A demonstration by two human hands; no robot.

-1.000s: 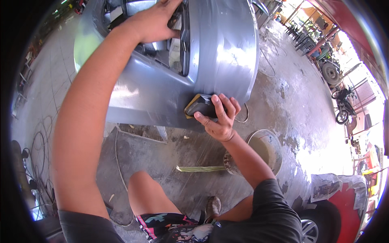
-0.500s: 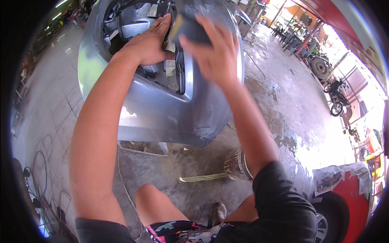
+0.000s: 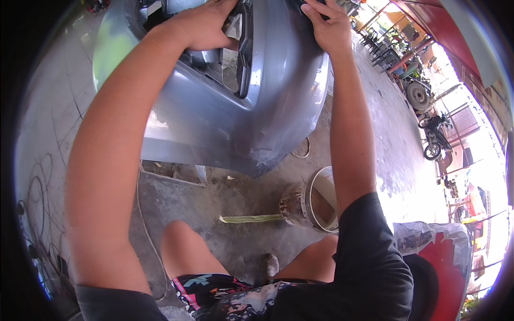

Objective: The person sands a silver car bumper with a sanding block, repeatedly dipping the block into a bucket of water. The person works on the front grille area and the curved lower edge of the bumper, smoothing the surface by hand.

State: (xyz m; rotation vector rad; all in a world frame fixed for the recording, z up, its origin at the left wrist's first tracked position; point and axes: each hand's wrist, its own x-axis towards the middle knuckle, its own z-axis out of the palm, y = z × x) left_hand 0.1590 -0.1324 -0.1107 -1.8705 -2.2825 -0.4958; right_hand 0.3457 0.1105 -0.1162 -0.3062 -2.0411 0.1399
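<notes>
Grey car bumper (image 3: 286, 88) in front of the person, filling the upper middle; pale green patch on its left flank, open grille (image 3: 222, 69) near its centre. Both hands up at its far part, body and thighs below

Left hand (image 3: 206, 27): over the grille, thumb spread wide from the fingers and reaching the grille's dark right-hand frame (image 3: 245, 59). Fingertips run out of view at the top, so cannot tell whether they grip

Right hand (image 3: 333, 27): at the bumper's curved right side, well apart from the left. Thumb and fingers in a narrow hold on a dark block (image 3: 303, 2), mostly cut off by the top edge; block lies at the fingertips, over the bumper

Floor below: stained bucket (image 3: 300, 206) beside the right forearm, yellow-green strip (image 3: 251, 219) ending against it
</notes>
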